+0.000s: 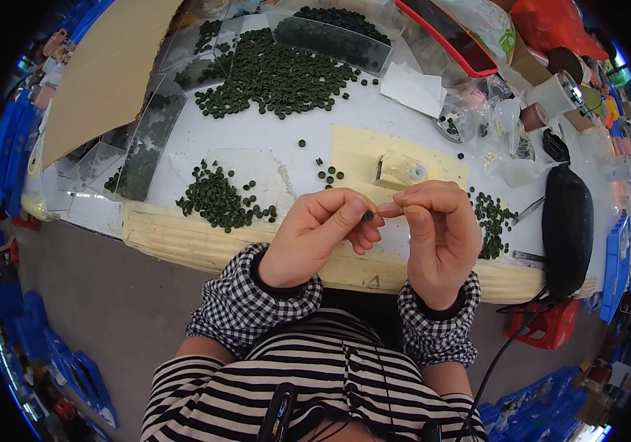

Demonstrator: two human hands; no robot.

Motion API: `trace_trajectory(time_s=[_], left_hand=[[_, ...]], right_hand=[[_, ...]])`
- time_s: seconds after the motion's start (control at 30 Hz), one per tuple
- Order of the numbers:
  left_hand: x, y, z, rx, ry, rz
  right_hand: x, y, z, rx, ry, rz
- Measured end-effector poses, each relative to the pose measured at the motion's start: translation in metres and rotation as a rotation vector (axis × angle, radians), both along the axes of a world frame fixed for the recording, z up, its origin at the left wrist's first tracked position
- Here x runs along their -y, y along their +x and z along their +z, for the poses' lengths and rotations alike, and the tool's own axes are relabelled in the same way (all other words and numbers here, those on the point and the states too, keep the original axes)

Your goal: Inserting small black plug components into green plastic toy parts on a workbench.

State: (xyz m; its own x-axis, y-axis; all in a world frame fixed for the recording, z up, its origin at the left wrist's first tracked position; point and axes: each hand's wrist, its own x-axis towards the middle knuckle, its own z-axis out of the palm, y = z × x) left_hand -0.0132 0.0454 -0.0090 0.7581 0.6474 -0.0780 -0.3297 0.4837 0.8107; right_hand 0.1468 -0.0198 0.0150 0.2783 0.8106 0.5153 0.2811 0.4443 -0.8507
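My left hand (pixel 315 232) is closed in a pinch on a small dark green round piece (pixel 368 216), held between thumb and fingers. Close beside it, my right hand (pixel 444 239) has its thumb and forefinger pressed together at something thin and pale, too small to make out. The fingertips of both hands nearly meet above the table's front edge. Just beyond them, a small block with a white nozzle-like top (pixel 413 173) sits on a pale yellow sheet (pixel 356 144). Similar green pieces lie in a small pile (pixel 216 199) on the left and scattered (pixel 494 225) on the right.
A large heap of green pieces (pixel 271 77) lies at the back, near clear plastic boxes (pixel 330 43). Cardboard (pixel 106 74) leans at the left. Behind right are a red-framed phone-like object (pixel 452 37) and white paper (pixel 413 88). A black pouch (pixel 567 228) hangs over the right edge.
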Motion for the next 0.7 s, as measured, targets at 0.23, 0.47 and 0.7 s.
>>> trace_trajectory(time_s=[0.23,0.47,0.7], left_hand=[[0.0,0.0,0.001,-0.005,0.01,-0.004],[0.0,0.0,0.002,-0.073,0.095,-0.002],[0.0,0.0,0.003,-0.069,0.109,-0.003]], right_hand=[[0.0,0.0,0.001,-0.025,0.002,-0.007],[0.0,0.018,0.007,0.151,0.026,-0.35],[-0.011,0.029,0.008,0.609,0.006,-0.529]])
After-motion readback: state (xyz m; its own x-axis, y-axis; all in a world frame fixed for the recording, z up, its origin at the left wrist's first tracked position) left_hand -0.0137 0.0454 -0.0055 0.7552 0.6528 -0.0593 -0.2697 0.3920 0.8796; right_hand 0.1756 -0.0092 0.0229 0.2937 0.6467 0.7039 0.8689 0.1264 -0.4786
